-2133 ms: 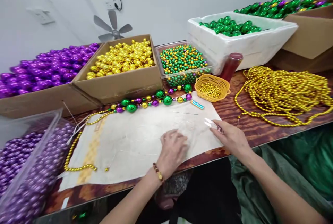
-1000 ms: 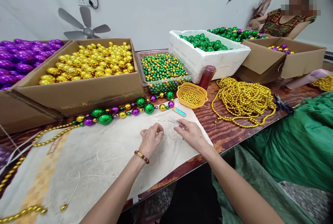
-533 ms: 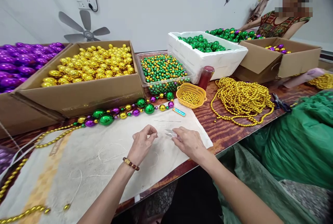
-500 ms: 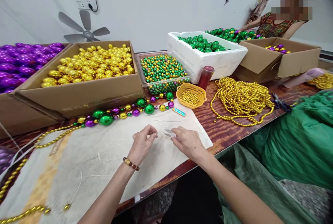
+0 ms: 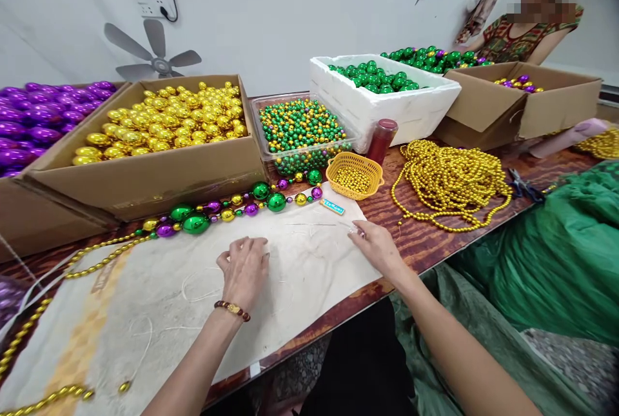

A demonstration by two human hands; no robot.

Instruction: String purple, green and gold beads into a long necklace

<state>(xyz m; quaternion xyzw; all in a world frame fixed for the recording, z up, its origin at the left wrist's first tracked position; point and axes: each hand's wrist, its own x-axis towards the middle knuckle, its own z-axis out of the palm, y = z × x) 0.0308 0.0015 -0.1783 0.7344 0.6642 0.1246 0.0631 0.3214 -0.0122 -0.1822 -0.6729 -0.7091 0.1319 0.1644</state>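
Observation:
My left hand [image 5: 245,267] lies palm down over the white cloth [image 5: 193,332], its fingers apart and nothing seen in them. Farther right, my right hand [image 5: 377,245] is closed on small scissors [image 5: 355,229] near the cloth's right edge. A thin needle [image 5: 309,224] lies on the cloth between and beyond the hands. Loose white thread [image 5: 191,290] curls left of my left hand. Behind the hands runs a string of green, purple and gold beads [image 5: 196,223], with a small blue packet [image 5: 332,207] at its right end.
A yellow basket [image 5: 355,193] of small gold beads stands beyond my right hand, near a red bottle [image 5: 383,140]. Gold bead strands [image 5: 449,184] lie to the right. Cardboard boxes [image 5: 149,177] and a foam box [image 5: 401,116] line the back. A person [image 5: 527,39] is at back right.
My hands have moved apart: the left one leftward, its fingers spreading, the right one to the right and slightly away with the scissors. The view has shifted slightly.

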